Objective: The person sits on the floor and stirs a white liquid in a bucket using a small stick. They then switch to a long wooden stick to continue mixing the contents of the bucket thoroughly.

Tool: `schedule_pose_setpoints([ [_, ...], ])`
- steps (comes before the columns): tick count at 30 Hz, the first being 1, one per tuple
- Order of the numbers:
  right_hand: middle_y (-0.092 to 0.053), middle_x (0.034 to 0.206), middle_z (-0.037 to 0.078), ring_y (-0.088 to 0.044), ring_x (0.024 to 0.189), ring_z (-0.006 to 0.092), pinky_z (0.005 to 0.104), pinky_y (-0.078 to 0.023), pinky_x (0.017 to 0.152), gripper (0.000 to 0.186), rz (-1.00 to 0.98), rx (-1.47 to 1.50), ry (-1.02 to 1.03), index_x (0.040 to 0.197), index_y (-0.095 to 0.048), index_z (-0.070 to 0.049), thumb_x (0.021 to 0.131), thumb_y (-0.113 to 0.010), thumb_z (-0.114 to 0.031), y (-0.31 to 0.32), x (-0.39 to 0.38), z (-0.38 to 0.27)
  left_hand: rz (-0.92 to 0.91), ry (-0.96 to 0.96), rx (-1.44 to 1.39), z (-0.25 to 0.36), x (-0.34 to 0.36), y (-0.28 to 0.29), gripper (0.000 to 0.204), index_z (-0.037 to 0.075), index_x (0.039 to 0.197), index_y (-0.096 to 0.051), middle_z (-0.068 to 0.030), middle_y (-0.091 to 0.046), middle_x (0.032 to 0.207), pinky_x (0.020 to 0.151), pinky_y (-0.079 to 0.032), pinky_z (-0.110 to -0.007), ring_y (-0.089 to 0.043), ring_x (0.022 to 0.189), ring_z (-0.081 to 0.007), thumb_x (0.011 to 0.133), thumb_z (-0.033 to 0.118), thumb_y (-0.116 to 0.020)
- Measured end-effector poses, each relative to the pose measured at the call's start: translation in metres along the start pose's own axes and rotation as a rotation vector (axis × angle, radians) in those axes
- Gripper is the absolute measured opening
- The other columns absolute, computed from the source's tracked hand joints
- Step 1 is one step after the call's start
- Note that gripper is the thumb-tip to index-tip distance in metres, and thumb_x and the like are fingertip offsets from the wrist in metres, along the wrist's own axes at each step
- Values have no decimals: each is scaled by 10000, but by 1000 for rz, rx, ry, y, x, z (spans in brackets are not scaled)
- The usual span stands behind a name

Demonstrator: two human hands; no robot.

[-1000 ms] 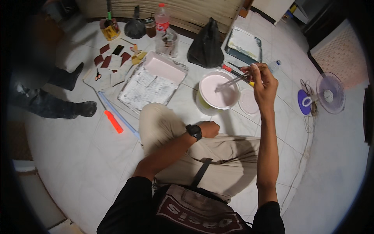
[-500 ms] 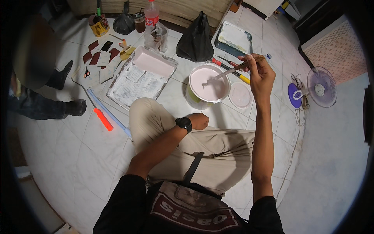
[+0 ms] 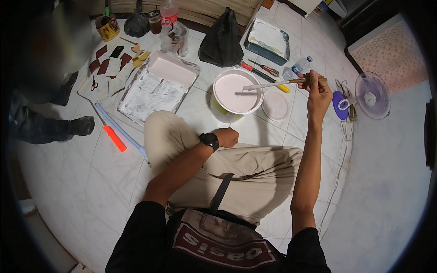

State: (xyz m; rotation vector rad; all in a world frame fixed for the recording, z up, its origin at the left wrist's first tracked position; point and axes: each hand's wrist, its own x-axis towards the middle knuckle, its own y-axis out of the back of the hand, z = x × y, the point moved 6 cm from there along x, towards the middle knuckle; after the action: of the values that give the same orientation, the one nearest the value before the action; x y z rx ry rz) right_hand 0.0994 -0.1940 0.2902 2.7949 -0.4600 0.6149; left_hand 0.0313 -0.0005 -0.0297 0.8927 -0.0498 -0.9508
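I get moderate, slightly cool indoor light, palest across the tiled floor (image 3: 118,177) and the right-hand wall (image 3: 387,182), while the upper left sinks into dimness. The bucket (image 3: 224,112) throws a soft shadow toward the camera, so I read the light as falling from beyond it. My fisheye bows the tile lines and blackens the corners; the middle looks fairly crisp, but the other person's upper body (image 3: 61,38) smears out of focus.

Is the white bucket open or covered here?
Open. Pale pink paint shows inside the bucket, with the right hand holding a stick over it; a round, lid-like disc lies on the floor alongside.
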Motion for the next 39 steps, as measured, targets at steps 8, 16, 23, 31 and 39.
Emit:
schedule_pose_setpoints([
  [8,-741,895,156,-674,711,137,252,-543,650,323,-41,-33,8,982,-677,57,1018,-600,-255,9,4,23,35,-42,-29,-1,0,-1,212,67,990,-695,-141,-728,981,841,-534,-430,-688,941,-327,902,219,-576],
  [16,-737,878,135,-702,771,153,270,-550,663,300,-8,-105,22,966,-668,53,1013,-610,-238,16,3,26,36,-55,-30,1,0,0,204,65,985,-692,-142,-729,969,828,-535,-426,-689,927,-329,899,210,-576],
  [23,-731,843,120,-646,691,100,233,-512,628,237,7,-99,52,939,-666,59,1012,-606,-159,12,4,27,53,-28,-42,5,-9,5,255,59,1003,-693,-161,-723,978,831,-534,-428,-686,935,-340,912,280,-603],
  [31,-709,852,120,-694,795,153,258,-519,655,269,5,-125,40,977,-664,46,1028,-585,-206,18,1,39,315,125,-150,-5,-42,33,400,12,1123,-670,-218,-704,1028,883,-529,-431,-680,981,-363,887,335,-679],
  [39,-685,832,109,-697,802,155,255,-536,659,239,105,-52,88,1001,-669,66,1027,-579,-154,14,-10,56,614,-215,-488,65,42,19,777,-60,1533,-188,-297,-315,1542,1185,-290,-401,-346,1432,-389,967,265,-609],
])
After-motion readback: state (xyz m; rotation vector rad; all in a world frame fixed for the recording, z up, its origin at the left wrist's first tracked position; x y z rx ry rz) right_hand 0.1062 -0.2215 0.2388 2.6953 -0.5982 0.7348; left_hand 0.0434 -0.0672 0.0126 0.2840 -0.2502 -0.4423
